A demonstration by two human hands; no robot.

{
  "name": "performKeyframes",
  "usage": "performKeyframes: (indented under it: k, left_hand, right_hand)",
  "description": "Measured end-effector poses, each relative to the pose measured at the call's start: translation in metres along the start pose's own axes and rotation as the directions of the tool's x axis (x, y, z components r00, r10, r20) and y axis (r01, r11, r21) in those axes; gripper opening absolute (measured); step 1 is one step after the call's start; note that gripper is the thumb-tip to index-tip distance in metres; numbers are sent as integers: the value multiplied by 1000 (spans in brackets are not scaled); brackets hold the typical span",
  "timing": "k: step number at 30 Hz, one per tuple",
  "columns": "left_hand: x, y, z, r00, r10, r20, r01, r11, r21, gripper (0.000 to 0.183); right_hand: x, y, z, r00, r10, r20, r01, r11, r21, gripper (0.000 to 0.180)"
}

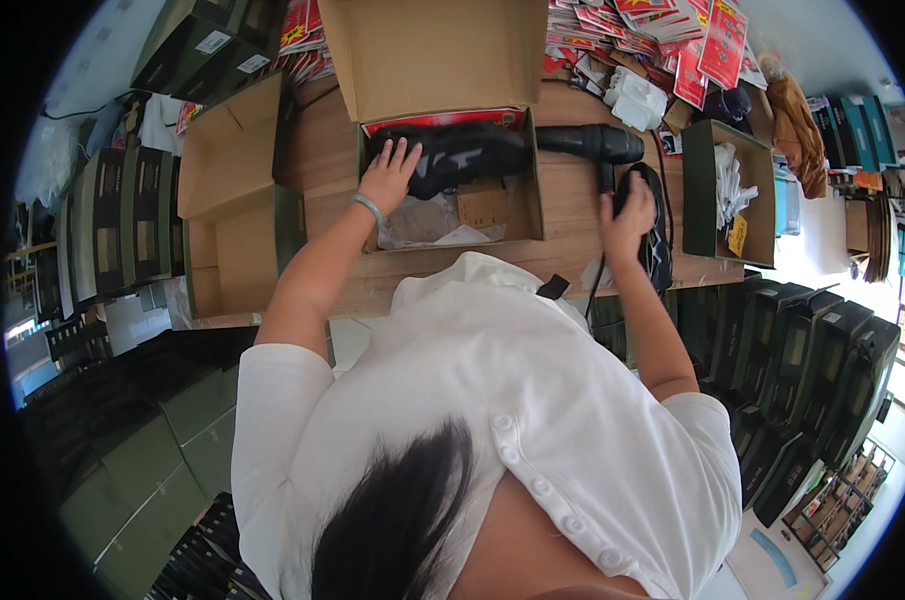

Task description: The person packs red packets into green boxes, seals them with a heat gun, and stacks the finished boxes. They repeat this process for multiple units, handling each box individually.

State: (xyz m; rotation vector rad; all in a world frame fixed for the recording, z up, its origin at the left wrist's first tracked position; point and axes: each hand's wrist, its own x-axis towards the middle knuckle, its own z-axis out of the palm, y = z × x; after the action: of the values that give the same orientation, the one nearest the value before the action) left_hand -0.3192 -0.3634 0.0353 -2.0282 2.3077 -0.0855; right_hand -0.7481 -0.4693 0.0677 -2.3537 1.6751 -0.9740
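In front of me a cardboard shoebox (538,180) stands with its lid up, a black shoe (467,154) lying along its far side. My left hand (389,174) rests on one end of that shoe, fingers spread. Below the shoe, the box holds clear plastic wrap (415,221) and a brown cardboard piece (482,204). My right hand (631,214) is at a second black shoe (658,240) on the table, to the right of the box; the fingers hide part of it, and whether they grip it is unclear. A black hair dryer (591,142) lies just beyond that hand.
An open, unfilled-looking shoebox (235,262) stands at the left table edge (347,300). On the right, a small open box (692,202) holds white paper pieces. Red printed cards (722,45) are heaped at the back. Stacked shoeboxes (797,360) flank the table; a black cable runs near my right hand.
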Motion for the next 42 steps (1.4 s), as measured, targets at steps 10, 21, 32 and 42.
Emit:
performKeyframes:
  k: [10, 21, 32, 42]
  left_hand:
    - [-6, 5, -100, 903, -398, -164, 291, 845, -449, 35]
    - [-90, 20, -89, 818, -442, -368, 206, 822, -530, 39]
    - [-156, 24, -133, 358, -892, -277, 252, 378, -891, 29]
    - [-252, -12, -94, 235, -971, -41, 724, 203, -659, 23]
  right_hand:
    - [-6, -126, 30, 841, -308, 444, 245, 950, 195, 39]
    - [-38, -125, 68, 478, -145, 866, 293, 956, -1, 21]
    - [-35, -111, 39, 538, -142, 831, 261, 965, -4, 15]
    - [-36, -115, 38, 375, 25, 927, 332, 930, -159, 20]
